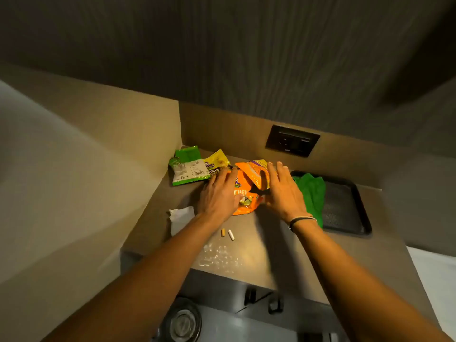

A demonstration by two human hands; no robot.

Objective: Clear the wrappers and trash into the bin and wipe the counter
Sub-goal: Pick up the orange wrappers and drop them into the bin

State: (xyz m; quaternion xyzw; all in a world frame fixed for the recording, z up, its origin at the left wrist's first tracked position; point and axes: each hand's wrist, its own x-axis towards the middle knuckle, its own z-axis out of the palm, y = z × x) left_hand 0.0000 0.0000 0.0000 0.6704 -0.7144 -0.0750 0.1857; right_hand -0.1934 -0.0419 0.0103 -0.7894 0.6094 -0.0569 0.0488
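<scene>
Brown desk (283, 248) in a corner, under dark wall panels. Black tray (345, 208) at the right rear of the desk, green cloth (312, 193) lying over its left edge. Both forearms reach in from below. Left hand (218, 193) flat, fingers spread, grip wide, palm down on the left part of the orange wrapper (246, 193). Right hand (283, 191) also spread wide, fingers pressing the raised upper flap of the same orange wrapper; nothing is closed on or lifted. Black band on the right wrist. Green-white wrapper (187, 166) rear left by the corner, yellow wrapper (217, 161) just beside it, touching the orange one. White crumpled paper (181, 218) left of the left wrist. Two small cigarette butts (228, 234) near the front, between the forearms. Round bin (182, 322) on the floor below the desk edge.
</scene>
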